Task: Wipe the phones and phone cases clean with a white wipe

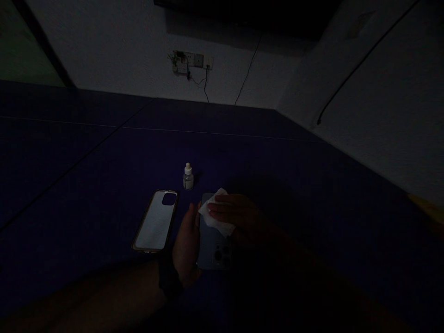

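Observation:
A smartphone (pixel 212 247) lies back side up, its camera lenses at the end nearer me. My left hand (pixel 187 240) grips the phone along its left edge; a dark watch is on that wrist. Pressed on the far part of the phone's back is a white tissue (pixel 222 225), and my right hand (pixel 239 210) holds it down with its fingers. To the left of my left hand lies a phone case (pixel 156 222) with a pale inside and a camera cutout. Just beyond the phone stands a small dropper bottle (pixel 188 179) with a white top.
The room is very dark. The dark blue surface (pixel 243 152) runs back to a pale wall (pixel 118 51) with sockets (pixel 194 60) and hanging cables. A dark panel (pixel 249 16) is at the top. Something yellow (pixel 426 208) shows at the right edge.

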A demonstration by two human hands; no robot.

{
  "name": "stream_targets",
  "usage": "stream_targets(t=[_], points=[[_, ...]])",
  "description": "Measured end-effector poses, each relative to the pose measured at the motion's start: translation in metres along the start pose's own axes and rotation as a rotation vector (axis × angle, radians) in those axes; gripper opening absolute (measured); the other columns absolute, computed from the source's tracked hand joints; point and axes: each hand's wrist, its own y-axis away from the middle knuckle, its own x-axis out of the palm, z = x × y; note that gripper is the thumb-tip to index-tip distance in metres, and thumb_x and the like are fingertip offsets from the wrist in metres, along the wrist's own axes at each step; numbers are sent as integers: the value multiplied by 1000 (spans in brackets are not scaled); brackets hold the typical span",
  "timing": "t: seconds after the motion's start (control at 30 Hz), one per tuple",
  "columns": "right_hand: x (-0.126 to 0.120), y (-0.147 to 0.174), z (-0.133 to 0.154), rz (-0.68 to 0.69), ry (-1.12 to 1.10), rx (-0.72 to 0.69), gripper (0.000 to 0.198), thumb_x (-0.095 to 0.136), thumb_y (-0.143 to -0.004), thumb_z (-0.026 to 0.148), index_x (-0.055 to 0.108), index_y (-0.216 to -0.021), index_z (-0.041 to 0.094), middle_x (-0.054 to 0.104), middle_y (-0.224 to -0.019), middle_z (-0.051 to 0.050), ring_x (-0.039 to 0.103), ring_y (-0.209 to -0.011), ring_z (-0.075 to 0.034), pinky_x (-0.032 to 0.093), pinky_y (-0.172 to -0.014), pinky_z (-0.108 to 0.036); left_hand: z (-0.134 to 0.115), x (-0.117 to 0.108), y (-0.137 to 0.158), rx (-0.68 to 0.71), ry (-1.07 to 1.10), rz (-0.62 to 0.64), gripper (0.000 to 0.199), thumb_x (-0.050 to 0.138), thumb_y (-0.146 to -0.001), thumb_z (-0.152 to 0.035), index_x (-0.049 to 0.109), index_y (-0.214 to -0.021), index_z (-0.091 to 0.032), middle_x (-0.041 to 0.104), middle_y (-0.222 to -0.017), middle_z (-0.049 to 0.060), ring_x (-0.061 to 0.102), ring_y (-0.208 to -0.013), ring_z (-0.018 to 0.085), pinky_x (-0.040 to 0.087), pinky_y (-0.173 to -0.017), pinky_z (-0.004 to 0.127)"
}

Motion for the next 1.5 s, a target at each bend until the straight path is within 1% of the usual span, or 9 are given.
stream_targets(t=[0.23,0.47,0.63,0.83,0.93,1.03,1.23,1.37,1.5], points=[[0,1,-3,-58,86,91,51,42,-97,24,53,-146,19,65,-144,-12,52,-143,-25,46,-112,-48,0,-1,-1,3,-27,7,58,49,-100,-55,52,-148,-23,72,-124,11,67,-115,29,49,-103,44],[-3,-3,-3,-47,-77,-27,43,46,-96,26,60,-137,21,72,-135,-10,55,-141,-22,47,-112,-44,3,-6,-5,22,-10,25,55,51,-99,-56,57,-143,-23,73,-118,10,68,-111,29,50,-100,43],[-2,0,-5,-59,40,140,52,43,-94,19,56,-145,23,66,-144,-9,56,-140,-24,46,-113,-48,0,-1,-1,-7,-8,4,56,52,-99,-54,55,-145,-22,72,-120,10,68,-111,28,49,-101,42],[0,-2,-4,-53,-86,-5,48,49,-94,25,58,-142,24,70,-138,-7,55,-140,-23,49,-111,-46,4,-7,-5,-7,25,24,63,54,-96,-61,55,-145,-21,72,-121,12,67,-111,28,50,-100,42],[-4,0,-6,-92,-45,71,46,46,-94,22,62,-137,25,72,-135,-7,61,-133,-24,50,-109,-46,3,-6,-4,-9,14,6,63,50,-98,-62,52,-148,-24,71,-122,12,68,-111,28,50,-99,43],[-3,-1,-4,-70,50,167,51,43,-96,18,56,-145,22,65,-144,-10,57,-138,-24,48,-111,-47,1,-3,-2,-27,3,-28,59,44,-102,-57,47,-152,-25,71,-124,12,68,-112,28,50,-100,43],[-2,0,-5,-44,-47,21,47,47,-96,24,58,-141,24,70,-138,-7,56,-140,-24,48,-111,-47,0,3,0,-48,8,-51,60,38,-104,-56,46,-152,-23,71,-123,13,69,-110,28,50,-99,44],[-5,3,-9,-100,16,120,48,44,-95,20,59,-140,26,71,-137,-7,60,-134,-24,49,-109,-48,0,4,1,-40,-21,-59,61,37,-104,-57,44,-154,-24,71,-123,13,70,-106,28,51,-98,44],[3,-2,-4,-40,30,128,52,43,-99,24,50,-150,21,61,-149,-11,50,-145,-24,46,-113,-48,1,3,0,-38,2,-60,59,37,-104,-55,44,-154,-24,71,-123,13,69,-108,28,52,-98,44]])
